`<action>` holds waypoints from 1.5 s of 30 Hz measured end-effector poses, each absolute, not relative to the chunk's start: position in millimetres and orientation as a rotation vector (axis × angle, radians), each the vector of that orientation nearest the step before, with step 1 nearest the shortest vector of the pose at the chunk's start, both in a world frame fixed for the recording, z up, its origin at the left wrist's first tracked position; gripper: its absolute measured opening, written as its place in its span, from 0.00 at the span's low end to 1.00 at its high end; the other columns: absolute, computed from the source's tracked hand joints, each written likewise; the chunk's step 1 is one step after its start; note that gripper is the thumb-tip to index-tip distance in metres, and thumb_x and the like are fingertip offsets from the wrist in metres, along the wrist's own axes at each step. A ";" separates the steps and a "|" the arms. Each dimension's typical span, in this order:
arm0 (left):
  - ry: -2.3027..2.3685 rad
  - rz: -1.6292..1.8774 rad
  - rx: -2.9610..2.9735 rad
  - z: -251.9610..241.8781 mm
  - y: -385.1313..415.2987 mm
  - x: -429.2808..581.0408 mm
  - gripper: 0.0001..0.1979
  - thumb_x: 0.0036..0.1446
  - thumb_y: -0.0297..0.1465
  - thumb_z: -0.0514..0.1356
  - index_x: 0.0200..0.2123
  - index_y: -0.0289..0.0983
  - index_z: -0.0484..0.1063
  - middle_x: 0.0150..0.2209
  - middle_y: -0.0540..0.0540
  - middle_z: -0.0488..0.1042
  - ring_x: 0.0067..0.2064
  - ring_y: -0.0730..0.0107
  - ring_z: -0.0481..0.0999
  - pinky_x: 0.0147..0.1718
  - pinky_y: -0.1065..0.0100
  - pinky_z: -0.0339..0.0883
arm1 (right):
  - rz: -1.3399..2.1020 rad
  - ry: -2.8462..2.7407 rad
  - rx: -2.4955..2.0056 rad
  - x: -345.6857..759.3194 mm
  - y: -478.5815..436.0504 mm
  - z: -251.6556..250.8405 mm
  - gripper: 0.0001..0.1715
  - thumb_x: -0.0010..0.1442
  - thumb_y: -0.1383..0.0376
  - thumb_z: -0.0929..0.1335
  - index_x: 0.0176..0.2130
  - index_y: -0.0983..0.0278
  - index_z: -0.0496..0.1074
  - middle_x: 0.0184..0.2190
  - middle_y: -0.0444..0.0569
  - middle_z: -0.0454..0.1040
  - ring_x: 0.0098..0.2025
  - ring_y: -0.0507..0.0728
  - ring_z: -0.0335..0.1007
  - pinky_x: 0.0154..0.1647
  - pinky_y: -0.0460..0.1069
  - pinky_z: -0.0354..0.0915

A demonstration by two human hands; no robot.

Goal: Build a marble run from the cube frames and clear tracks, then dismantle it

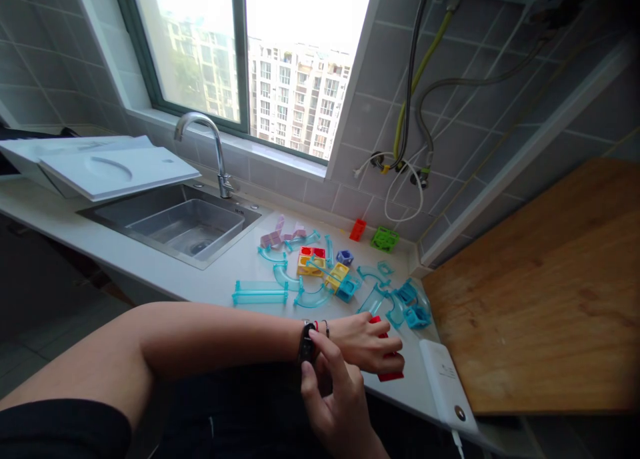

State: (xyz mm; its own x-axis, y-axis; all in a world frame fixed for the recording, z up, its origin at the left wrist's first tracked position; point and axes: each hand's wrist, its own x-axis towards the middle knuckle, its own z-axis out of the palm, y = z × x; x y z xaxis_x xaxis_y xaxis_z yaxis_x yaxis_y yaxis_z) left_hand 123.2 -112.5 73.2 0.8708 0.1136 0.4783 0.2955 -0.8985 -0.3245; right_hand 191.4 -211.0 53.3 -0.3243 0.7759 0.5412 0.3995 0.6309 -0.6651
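My left hand [367,342] reaches across to the right, its fingers curled over a red plastic block [393,377] at the counter's front edge; most of the block is hidden under the hand. A black fitness band [307,344] is on my left wrist beside thin bracelets. My right hand [340,395] is at that wrist, its index fingertip and thumb on the band and its other fingers curled. Just beyond lie clear teal track pieces [260,293], a yellow block [311,266] with red on top, and teal blocks [417,316].
A sink [203,262] with a tap [220,152] is at the left, partly overlapped by white packaging [120,169]. Green [385,239] and red [357,229] blocks stand by the wall. A white power strip [445,382] and wooden board [540,299] border the right.
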 end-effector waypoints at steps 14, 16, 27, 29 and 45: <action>-0.323 -0.627 -2.673 68.7 -115.3 122.7 0.11 0.68 0.31 0.52 0.42 0.41 0.74 0.38 0.42 0.69 0.35 0.64 0.69 0.23 0.65 0.57 | 0.546 -1.941 -0.936 190.7 -212.7 51.6 0.25 0.63 0.67 0.66 0.60 0.61 0.67 0.33 0.47 0.81 0.28 0.55 0.78 0.33 0.48 0.75; -0.303 -0.632 -2.675 68.7 -115.1 122.9 0.11 0.68 0.31 0.51 0.42 0.40 0.74 0.38 0.42 0.68 0.35 0.65 0.68 0.22 0.66 0.55 | 0.543 -1.942 -0.927 190.7 -212.5 51.4 0.25 0.63 0.67 0.66 0.60 0.61 0.67 0.33 0.47 0.80 0.28 0.55 0.78 0.33 0.48 0.75; -0.354 -0.620 -2.660 64.0 -115.1 122.7 0.08 0.67 0.30 0.54 0.43 0.42 0.73 0.38 0.43 0.67 0.34 0.66 0.68 0.23 0.65 0.54 | 0.552 -1.919 -0.983 190.8 -213.5 48.3 0.27 0.64 0.66 0.65 0.61 0.63 0.64 0.25 0.41 0.72 0.22 0.52 0.70 0.27 0.46 0.70; -0.363 -0.629 -2.659 63.1 -114.1 121.2 0.08 0.67 0.31 0.54 0.42 0.42 0.74 0.38 0.43 0.68 0.33 0.66 0.68 0.22 0.65 0.54 | 0.579 -1.919 -0.954 191.0 -212.8 47.6 0.26 0.64 0.67 0.65 0.61 0.63 0.64 0.26 0.41 0.73 0.23 0.52 0.71 0.29 0.46 0.71; -0.377 -0.644 -2.650 54.1 -114.8 114.0 0.07 0.66 0.32 0.56 0.40 0.42 0.75 0.34 0.44 0.68 0.30 0.67 0.66 0.21 0.66 0.49 | 0.633 -1.977 -0.910 186.9 -211.4 49.0 0.27 0.64 0.67 0.65 0.61 0.63 0.66 0.30 0.46 0.77 0.27 0.53 0.75 0.34 0.47 0.74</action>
State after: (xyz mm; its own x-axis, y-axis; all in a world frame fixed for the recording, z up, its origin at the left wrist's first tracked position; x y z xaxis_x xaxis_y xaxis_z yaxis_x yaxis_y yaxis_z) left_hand 114.0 -114.8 54.1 0.8586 0.1651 0.4854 0.3424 -0.8893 -0.3031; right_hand 186.9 -211.4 49.0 -0.3764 0.7889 0.4857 0.3603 0.6077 -0.7077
